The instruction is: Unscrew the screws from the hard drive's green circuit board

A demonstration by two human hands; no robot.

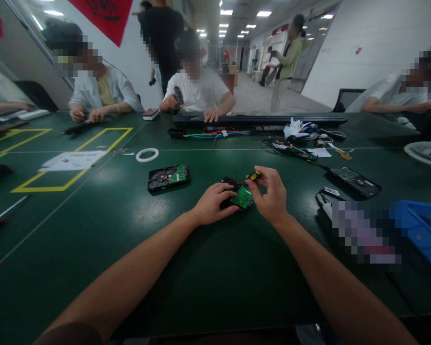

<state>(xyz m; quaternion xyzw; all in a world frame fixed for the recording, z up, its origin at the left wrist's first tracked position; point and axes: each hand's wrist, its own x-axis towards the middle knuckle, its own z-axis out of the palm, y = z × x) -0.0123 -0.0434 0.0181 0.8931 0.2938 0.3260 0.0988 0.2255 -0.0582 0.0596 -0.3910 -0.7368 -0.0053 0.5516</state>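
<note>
A hard drive [243,197] with a green circuit board facing up lies on the dark green table in front of me. My left hand [213,206] grips its left side, fingers over the top and thumb along the near edge. Just above the drive's right end, my right hand [273,195] pinches a short black-and-yellow tool handle [254,176], which looks like a small screwdriver. The tip of that tool is hidden. To the left rests another hard drive [168,178], its board also upward. A third hard drive [354,182] lies farther right.
A white tape roll [147,155] and a printed sheet [73,160] are on the left, near a red-handled screwdriver [3,215]. Cables and gloves [298,128] lie at the back right. A blue bin [425,230] stands at right. Across the table, a person holds a power screwdriver [178,97].
</note>
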